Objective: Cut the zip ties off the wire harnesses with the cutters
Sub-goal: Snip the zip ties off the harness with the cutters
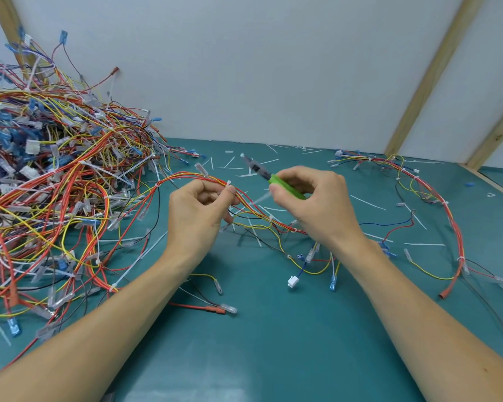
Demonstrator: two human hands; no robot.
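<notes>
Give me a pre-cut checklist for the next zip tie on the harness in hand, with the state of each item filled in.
1. Left hand pinches the harness near a white zip tie: ok.
2. Right hand grips the cutters by the green handles: ok.
3. Cutter tip on the tie: not ok, the tip points up and away from the wires.
4. Cutter blades open: cannot tell, the tip is blurred.
5. More ties left on this harness: ok, white ties show at and.
6. Fingers clear of the blades: ok, both hands sit behind the tip.
</notes>
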